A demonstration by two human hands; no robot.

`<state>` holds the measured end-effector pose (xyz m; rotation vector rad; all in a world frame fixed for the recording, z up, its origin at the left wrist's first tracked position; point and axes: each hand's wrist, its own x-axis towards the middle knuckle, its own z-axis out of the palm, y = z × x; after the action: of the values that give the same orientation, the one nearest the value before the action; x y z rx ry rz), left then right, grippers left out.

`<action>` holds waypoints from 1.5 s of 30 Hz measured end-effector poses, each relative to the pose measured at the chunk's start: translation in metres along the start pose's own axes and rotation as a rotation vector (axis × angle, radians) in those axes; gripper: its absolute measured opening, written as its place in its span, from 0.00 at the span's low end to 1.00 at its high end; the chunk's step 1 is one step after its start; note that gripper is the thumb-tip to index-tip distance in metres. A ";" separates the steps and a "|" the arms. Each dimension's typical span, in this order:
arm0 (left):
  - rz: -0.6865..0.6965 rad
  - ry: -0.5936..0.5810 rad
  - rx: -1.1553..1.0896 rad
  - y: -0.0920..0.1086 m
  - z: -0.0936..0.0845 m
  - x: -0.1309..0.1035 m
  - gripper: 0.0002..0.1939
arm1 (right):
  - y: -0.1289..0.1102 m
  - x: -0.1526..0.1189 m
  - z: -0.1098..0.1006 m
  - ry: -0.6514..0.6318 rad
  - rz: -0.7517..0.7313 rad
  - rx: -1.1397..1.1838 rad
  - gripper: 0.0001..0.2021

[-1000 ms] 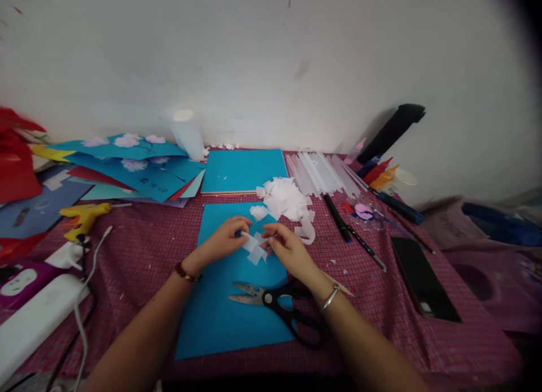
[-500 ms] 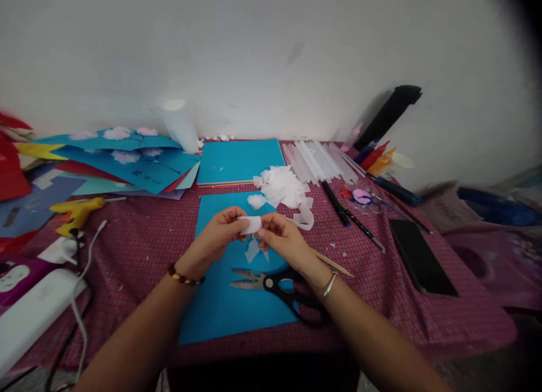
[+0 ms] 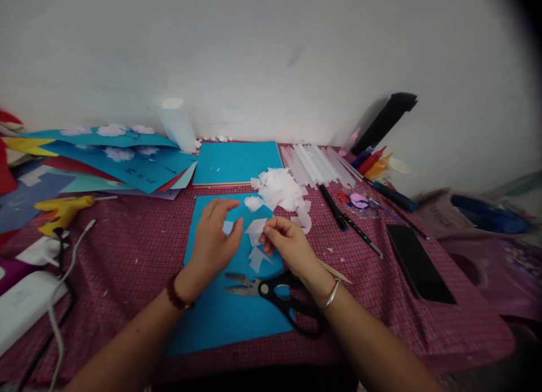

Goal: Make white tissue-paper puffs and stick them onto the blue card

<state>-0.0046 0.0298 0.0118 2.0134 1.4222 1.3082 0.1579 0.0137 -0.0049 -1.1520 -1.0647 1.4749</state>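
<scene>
Scissors [image 3: 266, 289]: 1 pair; left hand [image 3: 217, 235], fingers parted; right hand [image 3: 290, 245] pinching 1 white paper piece [image 3: 256, 230].

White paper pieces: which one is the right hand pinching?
The piece extending left from the fingertips of the right hand; the others, over the blue sheet or around the heap, are outside that pinch.

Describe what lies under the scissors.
The scissors lie mostly on a blue sheet, partly over the checked tablecloth; whatever is directly beneath their solid parts is covered.
</scene>
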 end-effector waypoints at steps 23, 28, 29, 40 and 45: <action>-0.230 -0.075 0.052 -0.011 0.001 0.009 0.05 | -0.001 0.011 -0.012 0.180 -0.109 -0.133 0.07; -0.399 -0.267 -0.222 -0.001 0.010 0.003 0.08 | 0.003 0.012 -0.014 0.118 -0.180 -0.269 0.05; -0.418 -0.304 -0.261 0.002 0.013 0.001 0.08 | 0.004 0.011 -0.012 0.116 -0.212 -0.333 0.05; -0.409 -0.329 -0.256 0.008 0.021 -0.004 0.09 | 0.003 0.000 -0.004 0.121 -0.457 -0.839 0.06; -0.372 -0.325 -0.170 0.001 0.021 0.000 0.10 | 0.006 0.003 -0.005 0.108 -0.416 -0.815 0.06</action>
<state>0.0129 0.0343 0.0019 1.6577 1.3922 0.8669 0.1617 0.0160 -0.0124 -1.4078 -1.7765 0.6354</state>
